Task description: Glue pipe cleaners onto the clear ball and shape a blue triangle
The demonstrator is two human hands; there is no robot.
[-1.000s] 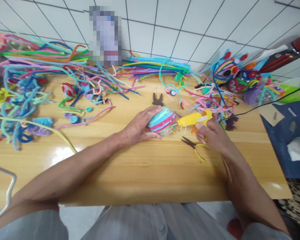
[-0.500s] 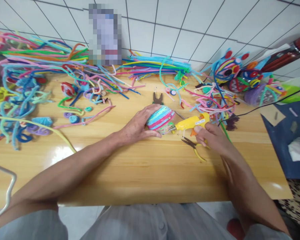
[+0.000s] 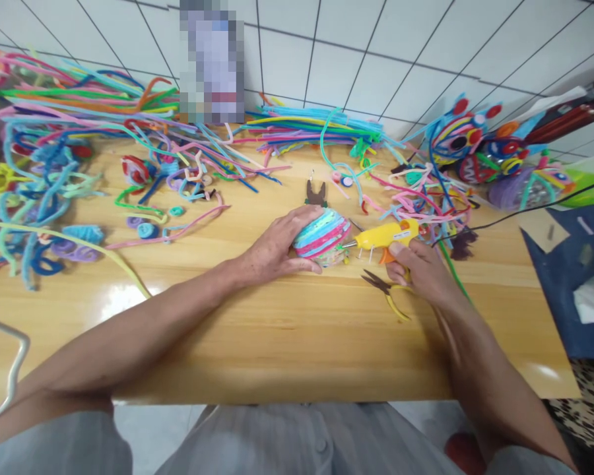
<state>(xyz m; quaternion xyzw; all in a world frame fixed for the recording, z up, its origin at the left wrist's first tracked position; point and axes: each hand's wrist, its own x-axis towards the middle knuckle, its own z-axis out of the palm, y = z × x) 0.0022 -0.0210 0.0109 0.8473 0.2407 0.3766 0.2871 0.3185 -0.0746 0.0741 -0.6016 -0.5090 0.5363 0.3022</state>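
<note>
My left hand (image 3: 282, 247) is wrapped round the left side of a rounded craft piece (image 3: 323, 236), banded in blue, pink and pale green pipe cleaners. In my right hand (image 3: 413, 264) is a yellow hot glue gun (image 3: 383, 236) with an orange trigger. Its metal nozzle points left and meets, or nearly meets, the lower right side of the piece. Below the gun lie small pliers (image 3: 387, 290) with yellow handles, spread apart. Just behind the piece, the dark jaws of a second pair of pliers (image 3: 315, 192) show; their handles are hidden.
Loose pipe cleaners (image 3: 54, 185) cover the table's left side, with a bundle (image 3: 317, 128) along the tiled wall. A tangle of pink and blue ones (image 3: 420, 198) lies at right, before finished colourful figures (image 3: 458, 138). A black cord (image 3: 515, 214) crosses the right side.
The glue gun's nozzle has shifted slightly upward along the piece's right side. My left hand keeps its hold; the whole view has moved a little.
</note>
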